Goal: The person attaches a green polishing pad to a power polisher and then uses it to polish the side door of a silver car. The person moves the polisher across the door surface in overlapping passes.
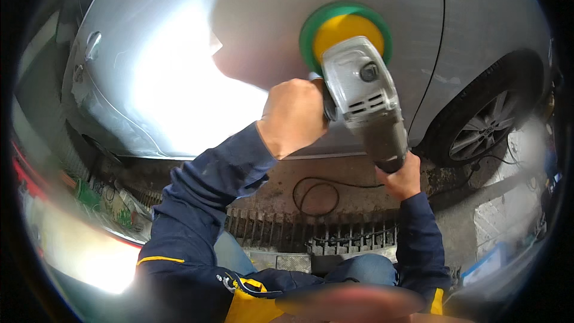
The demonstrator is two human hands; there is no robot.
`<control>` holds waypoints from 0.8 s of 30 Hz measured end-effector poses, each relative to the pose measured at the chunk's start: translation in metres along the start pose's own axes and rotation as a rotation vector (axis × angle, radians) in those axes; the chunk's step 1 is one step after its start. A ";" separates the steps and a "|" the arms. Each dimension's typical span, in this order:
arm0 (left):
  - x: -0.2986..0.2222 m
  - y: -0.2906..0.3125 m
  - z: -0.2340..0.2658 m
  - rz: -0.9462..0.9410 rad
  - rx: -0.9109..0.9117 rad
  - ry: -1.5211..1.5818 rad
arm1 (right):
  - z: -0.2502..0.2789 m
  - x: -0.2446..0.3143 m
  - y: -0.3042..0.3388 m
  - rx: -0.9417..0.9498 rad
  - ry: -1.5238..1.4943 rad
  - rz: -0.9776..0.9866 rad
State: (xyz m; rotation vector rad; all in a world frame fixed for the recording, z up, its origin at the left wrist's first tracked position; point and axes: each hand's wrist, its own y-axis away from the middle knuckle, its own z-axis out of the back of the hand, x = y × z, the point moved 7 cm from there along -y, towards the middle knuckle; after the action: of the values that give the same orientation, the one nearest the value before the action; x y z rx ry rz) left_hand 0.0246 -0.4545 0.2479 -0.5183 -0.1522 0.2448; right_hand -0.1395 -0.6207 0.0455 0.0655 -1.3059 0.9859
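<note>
A grey power polisher with a green-rimmed yellow pad is held up against a silver car door panel. My left hand is closed round the black side handle near the tool's head. At the tool's rear end, my right hand grips the body, its fingers partly hidden by the housing. The pad lies flat to the panel or very close to it; the exact contact is hidden behind the tool head. A bright patch of light glares on the panel to the left of my left hand.
The car's wheel is on the right, past the door seam. A black cable loops on the floor below the tool. A slotted metal floor grate runs in front of my knees. A door handle is at far left.
</note>
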 end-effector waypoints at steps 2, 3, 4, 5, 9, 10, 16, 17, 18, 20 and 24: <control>-0.042 -0.030 0.001 -0.084 -0.020 -0.028 | 0.018 -0.021 0.006 -0.014 -0.052 -0.081; -0.056 -0.041 0.002 -0.108 0.017 -0.056 | 0.021 -0.027 0.007 -0.028 -0.129 -0.120; -0.068 -0.052 0.003 -0.130 0.053 -0.085 | 0.026 -0.032 0.010 -0.016 -0.200 -0.161; -0.077 -0.060 0.006 -0.140 0.049 -0.117 | 0.027 -0.030 0.007 -0.050 -0.211 -0.123; -0.063 -0.056 0.028 -0.117 0.048 -0.206 | 0.009 -0.017 -0.005 -0.009 -0.277 -0.115; -0.052 -0.049 0.033 -0.105 0.041 -0.216 | 0.000 -0.010 -0.010 -0.006 -0.241 -0.093; 0.059 0.021 0.064 0.048 -0.016 -0.196 | -0.096 0.053 -0.023 0.006 -0.105 0.030; 0.082 0.036 0.070 0.073 -0.037 -0.163 | -0.117 0.059 -0.026 0.047 -0.109 -0.046; 0.108 0.051 0.073 0.095 -0.056 -0.125 | -0.137 0.073 -0.031 0.086 -0.108 0.006; 0.163 0.083 0.080 0.151 -0.119 -0.061 | -0.178 0.096 -0.039 0.170 -0.066 0.031; 0.258 0.141 0.094 0.234 -0.338 0.130 | -0.262 0.128 -0.049 0.177 0.017 0.036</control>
State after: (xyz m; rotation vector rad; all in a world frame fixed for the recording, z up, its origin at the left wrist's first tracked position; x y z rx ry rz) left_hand 0.2254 -0.2228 0.2787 -0.8874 -0.0049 0.4164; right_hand 0.0846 -0.4332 0.0902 0.1695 -1.2050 1.1288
